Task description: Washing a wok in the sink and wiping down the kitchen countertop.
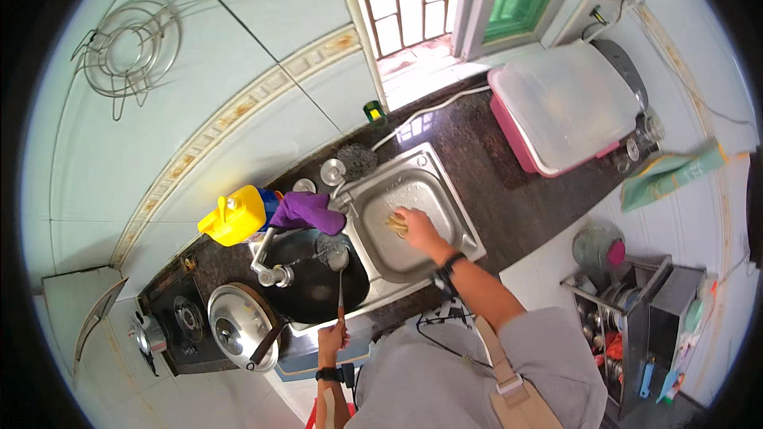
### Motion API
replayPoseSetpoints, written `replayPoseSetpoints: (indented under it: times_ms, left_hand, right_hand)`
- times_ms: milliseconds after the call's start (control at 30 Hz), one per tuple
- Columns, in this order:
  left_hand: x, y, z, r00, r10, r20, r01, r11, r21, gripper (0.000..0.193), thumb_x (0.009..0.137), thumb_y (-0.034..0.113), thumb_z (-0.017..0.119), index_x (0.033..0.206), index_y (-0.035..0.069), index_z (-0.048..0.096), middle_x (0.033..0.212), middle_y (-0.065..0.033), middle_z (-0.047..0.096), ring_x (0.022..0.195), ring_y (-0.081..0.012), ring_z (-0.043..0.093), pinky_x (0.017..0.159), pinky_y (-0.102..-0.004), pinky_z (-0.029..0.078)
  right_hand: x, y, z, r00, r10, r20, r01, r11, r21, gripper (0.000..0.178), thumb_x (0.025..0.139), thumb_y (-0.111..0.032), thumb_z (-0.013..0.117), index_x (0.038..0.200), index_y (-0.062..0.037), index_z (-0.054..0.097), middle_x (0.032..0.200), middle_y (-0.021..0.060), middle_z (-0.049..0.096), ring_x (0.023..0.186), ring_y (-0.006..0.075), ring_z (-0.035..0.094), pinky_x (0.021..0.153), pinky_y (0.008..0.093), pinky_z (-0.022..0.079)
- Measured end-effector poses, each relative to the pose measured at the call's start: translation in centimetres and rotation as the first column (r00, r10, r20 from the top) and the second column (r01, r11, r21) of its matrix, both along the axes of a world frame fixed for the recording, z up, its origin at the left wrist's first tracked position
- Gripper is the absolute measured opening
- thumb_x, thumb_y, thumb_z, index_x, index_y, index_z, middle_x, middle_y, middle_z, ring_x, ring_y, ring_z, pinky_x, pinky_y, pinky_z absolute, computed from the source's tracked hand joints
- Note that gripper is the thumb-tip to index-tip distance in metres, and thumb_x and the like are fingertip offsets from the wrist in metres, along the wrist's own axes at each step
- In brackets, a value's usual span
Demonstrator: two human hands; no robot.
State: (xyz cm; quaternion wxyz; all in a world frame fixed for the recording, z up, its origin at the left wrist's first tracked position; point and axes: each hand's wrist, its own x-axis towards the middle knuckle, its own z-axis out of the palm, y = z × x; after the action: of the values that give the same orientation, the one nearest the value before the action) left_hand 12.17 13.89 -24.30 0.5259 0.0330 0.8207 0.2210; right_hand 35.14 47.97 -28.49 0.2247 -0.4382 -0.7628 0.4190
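My left hand (pixel 332 339) is closed around the handle of a long ladle (pixel 340 294). The ladle's round metal head lies over the dark left basin (pixel 306 290), near the water by the faucet (pixel 274 274). Over the steel right basin (pixel 373 258), my right hand (pixel 417 230) is closed on a yellowish scrubbing pad (pixel 396 225). Part of the pad is hidden by the fingers. A purple cloth (pixel 306 210) hangs at the back of the sink, between the two basins and a yellow jug (pixel 236 216).
A lidded pan (pixel 230 334) sits left of the sink, with a gas burner (pixel 188 318) beyond it. A dark mesh scourer (pixel 358 160) lies behind the right basin. A pink tub with a clear lid (pixel 568 103) occupies the right counter. A rack (pixel 628 302) stands at right.
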Motion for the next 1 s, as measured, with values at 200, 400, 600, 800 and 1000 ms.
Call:
replayPoseSetpoints:
  times_ms: [200, 400, 600, 800, 1000]
  left_hand:
    - [1.2, 1.1, 2.1, 0.98, -0.133, -0.146, 0.12, 0.988, -0.098, 0.048, 0.095, 0.042, 0.063, 0.077, -0.002, 0.065, 0.061, -0.0111, 0.065, 0.043, -0.0165, 0.061, 0.037, -0.0286, 0.044]
    - [2.4, 1.6, 0.6, 0.966, -0.201, -0.162, 0.188, 0.978, -0.087, 0.054, 0.095, 0.046, 0.061, 0.072, -0.003, 0.066, 0.061, -0.0105, 0.065, 0.046, -0.0163, 0.064, 0.04, -0.0283, 0.048]
    - [1.4, 0.5, -0.5, 0.962, -0.229, -0.146, 0.219, 0.972, -0.084, 0.052, 0.096, 0.045, 0.06, 0.078, -0.003, 0.067, 0.064, -0.012, 0.067, 0.047, -0.0171, 0.065, 0.04, -0.0291, 0.049]
    - [-0.5, 1.1, 0.6, 0.925, -0.357, -0.127, 0.356, 0.934, -0.032, 0.051, 0.097, 0.04, 0.058, 0.067, -0.001, 0.064, 0.062, -0.0118, 0.067, 0.045, -0.016, 0.064, 0.038, -0.0284, 0.047]
    - [-0.6, 3.4, -1.0, 0.875, -0.465, -0.134, 0.474, 0.879, 0.052, 0.052, 0.094, 0.045, 0.06, 0.065, 0.003, 0.067, 0.057, -0.0073, 0.064, 0.046, -0.0172, 0.062, 0.045, -0.0309, 0.048]
  right_hand:
    - [1.1, -0.3, -6.1, 0.969, 0.062, 0.24, 0.026, 0.937, -0.347, 0.019, 0.076, -0.02, 0.07, 0.088, -0.005, 0.068, 0.093, 0.0204, 0.069, 0.093, 0.0419, 0.065, 0.08, 0.0468, 0.053]
    - [3.9, 0.9, -9.9, 0.962, 0.019, 0.273, 0.07, 0.948, -0.31, 0.02, 0.08, -0.017, 0.069, 0.094, -0.0039, 0.068, 0.107, 0.0176, 0.069, 0.093, 0.0372, 0.067, 0.084, 0.0424, 0.054]
    - [5.6, 1.0, -5.2, 0.884, -0.465, -0.04, 0.105, 0.282, -0.954, 0.028, 0.091, -0.024, 0.066, 0.113, -0.0069, 0.062, 0.111, 0.0113, 0.067, 0.103, 0.027, 0.065, 0.089, 0.0427, 0.054]
    - [5.4, -1.2, 6.6, 0.557, -0.762, -0.33, -0.153, 0.296, -0.943, 0.021, 0.097, -0.024, 0.058, 0.103, -0.0041, 0.059, 0.104, 0.0125, 0.067, 0.09, 0.0225, 0.063, 0.082, 0.0422, 0.055]
    - [10.1, -5.1, 19.2, 0.22, -0.825, -0.521, -0.232, 0.474, -0.849, 0.028, 0.098, -0.031, 0.056, 0.11, -0.0054, 0.059, 0.106, 0.0131, 0.067, 0.095, 0.0226, 0.063, 0.086, 0.0431, 0.052]
